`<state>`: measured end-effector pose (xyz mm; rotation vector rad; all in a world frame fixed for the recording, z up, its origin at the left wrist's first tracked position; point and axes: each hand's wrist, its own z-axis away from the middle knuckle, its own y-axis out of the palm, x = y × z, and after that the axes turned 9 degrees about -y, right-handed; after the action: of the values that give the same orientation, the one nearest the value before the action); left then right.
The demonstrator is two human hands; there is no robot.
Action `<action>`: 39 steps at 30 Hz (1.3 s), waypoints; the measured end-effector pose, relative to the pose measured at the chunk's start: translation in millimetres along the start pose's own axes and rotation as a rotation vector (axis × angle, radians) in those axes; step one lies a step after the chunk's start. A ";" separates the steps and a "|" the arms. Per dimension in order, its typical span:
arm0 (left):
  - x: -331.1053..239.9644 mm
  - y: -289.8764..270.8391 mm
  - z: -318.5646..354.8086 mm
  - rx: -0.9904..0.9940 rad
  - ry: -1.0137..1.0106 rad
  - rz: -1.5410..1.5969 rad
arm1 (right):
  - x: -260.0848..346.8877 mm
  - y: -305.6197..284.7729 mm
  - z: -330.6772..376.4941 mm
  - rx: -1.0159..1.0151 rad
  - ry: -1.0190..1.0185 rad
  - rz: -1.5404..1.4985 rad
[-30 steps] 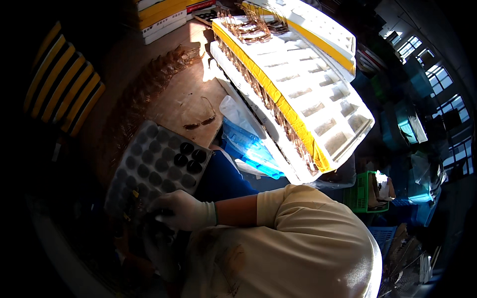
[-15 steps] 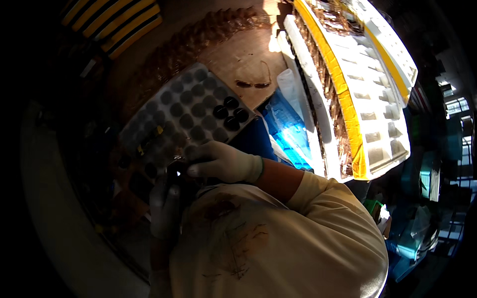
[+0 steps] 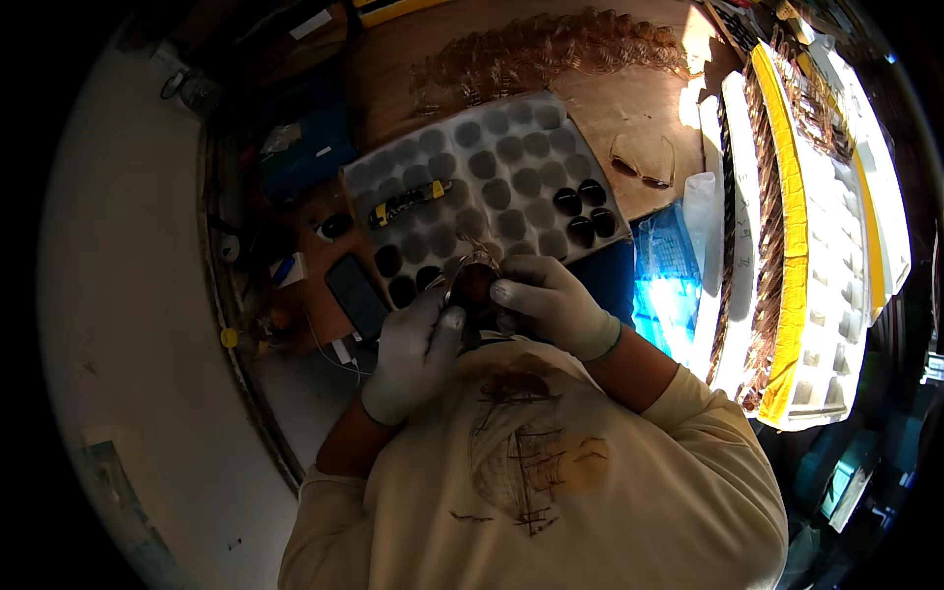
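Note:
Close to my body, both gloved hands are closed on a pair of thin wire-framed glasses (image 3: 475, 280) with a dark brownish lens. My left hand (image 3: 418, 344) pinches one side, and my right hand (image 3: 551, 300) grips the other with thumb and fingers. Fingers hide much of the frame. Just beyond lies a grey tray with round cups (image 3: 484, 165). Glossy dark round lenses (image 3: 580, 231) fill several cups at its right corner, and more dark lenses (image 3: 389, 261) sit along its near left edge. A black-and-yellow tool (image 3: 408, 203), perhaps a utility knife, rests across the cups.
A phone (image 3: 356, 295) and a white cable lie left of my hands. Finished-looking sunglasses (image 3: 641, 175) lie right of the tray, near a blue plastic packet (image 3: 669, 265). Rows of wire frames (image 3: 551, 54) stretch along the back. White foam trays with yellow tape (image 3: 782, 256) stand at right.
The view has swung left, so the tray and hands appear farther right. Both hands stay closed on the glasses, whose lens and wire rim now show more clearly.

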<state>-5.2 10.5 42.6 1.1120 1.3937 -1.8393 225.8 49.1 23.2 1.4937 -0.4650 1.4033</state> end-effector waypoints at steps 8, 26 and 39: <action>-15.3 -3.1 1.2 0.089 -0.016 0.408 | 11.8 8.0 -0.3 0.092 -0.143 0.039; -10.0 2.1 3.8 0.172 -0.053 0.488 | 16.2 19.3 9.8 -0.063 -0.020 0.152; -22.1 -5.9 2.4 0.079 -0.021 0.378 | 26.8 18.0 13.2 0.021 -0.157 0.469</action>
<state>0.2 9.0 65.0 1.2915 1.0214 -1.6350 224.9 39.3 56.6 1.5820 -0.9478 1.6543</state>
